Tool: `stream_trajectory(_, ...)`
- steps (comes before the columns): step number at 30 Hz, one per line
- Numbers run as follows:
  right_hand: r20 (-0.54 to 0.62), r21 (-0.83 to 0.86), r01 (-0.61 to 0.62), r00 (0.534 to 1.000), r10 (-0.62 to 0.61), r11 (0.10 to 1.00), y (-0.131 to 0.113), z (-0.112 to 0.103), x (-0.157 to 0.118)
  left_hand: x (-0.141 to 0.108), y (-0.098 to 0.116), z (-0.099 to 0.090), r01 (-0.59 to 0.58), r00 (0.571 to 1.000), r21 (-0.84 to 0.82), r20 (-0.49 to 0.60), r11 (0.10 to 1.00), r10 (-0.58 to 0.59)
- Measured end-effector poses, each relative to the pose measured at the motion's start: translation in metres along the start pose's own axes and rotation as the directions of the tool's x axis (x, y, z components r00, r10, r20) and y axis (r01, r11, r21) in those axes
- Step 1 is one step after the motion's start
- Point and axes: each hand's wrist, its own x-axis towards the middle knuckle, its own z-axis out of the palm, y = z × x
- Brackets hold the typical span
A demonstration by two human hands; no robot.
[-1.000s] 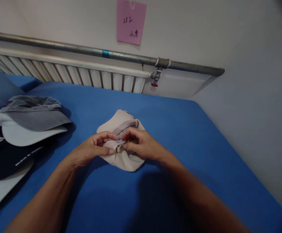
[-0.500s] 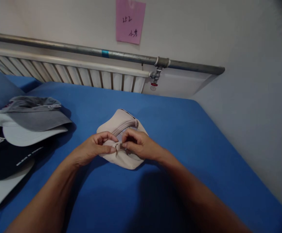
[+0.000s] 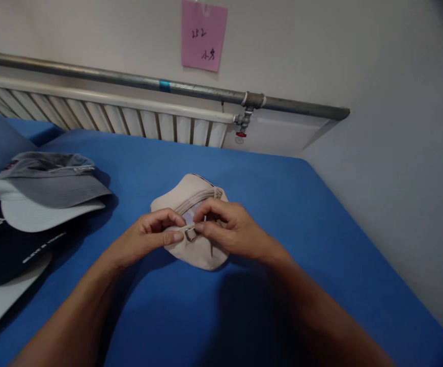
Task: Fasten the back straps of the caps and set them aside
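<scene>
Beside the metal buckle (image 3: pixel 190 234) of the beige cap (image 3: pixel 200 255) on the blue surface (image 3: pixel 282 204), the left hand (image 3: pixel 150 234) pinches the cap's edge, apparently steadying it, while the right hand (image 3: pixel 232 227) pinches beyond the buckle, seemingly to work the strap.

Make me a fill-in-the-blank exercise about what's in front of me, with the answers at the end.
The left hand and right hand hold a beige cap.
1. The colour of the surface under that cap is ____.
2. The paper note on the wall is coloured ____.
3. The number handwritten on it is ____.
4. The other caps lie at the picture's ____ side.

Missing words: blue; pink; 252; left
</scene>
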Motion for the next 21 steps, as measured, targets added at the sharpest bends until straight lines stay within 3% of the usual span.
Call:
stream_trajectory(2,0.024,0.103,-0.043,0.999,0.041,0.994,0.000,-0.001,0.000,-0.001,0.001,-0.002,0.006,0.999,0.081,0.037,0.997,-0.009)
stream_trajectory(5,0.027,0.223,-0.101,0.995,0.098,0.970,0.000,-0.003,0.001,-0.001,0.003,-0.004,-0.103,0.995,0.275,0.041,0.956,0.096)
stream_trajectory(9,-0.021,0.174,-0.108,0.993,0.113,0.979,0.000,-0.005,0.003,0.001,0.002,-0.001,-0.203,0.972,0.462,-0.010,0.863,0.234)
stream_trajectory(11,-0.029,0.130,-0.098,0.994,0.103,0.987,0.001,-0.005,0.003,0.001,0.002,0.000,-0.145,0.981,0.447,-0.050,0.883,0.186)
stream_trajectory(15,-0.040,0.110,-0.098,0.994,0.103,0.989,0.003,-0.004,0.003,-0.003,0.004,0.002,0.021,0.998,0.262,-0.067,0.965,-0.004)
stream_trajectory(18,-0.030,0.014,-0.048,0.998,0.048,0.999,0.005,0.001,0.002,-0.004,0.006,0.006,0.060,0.998,0.213,-0.005,0.975,-0.060)
stream_trajectory(21,0.015,-0.104,0.034,0.999,-0.033,0.994,0.005,0.004,0.001,-0.004,0.007,0.010,0.087,0.990,0.278,0.086,0.957,-0.115)
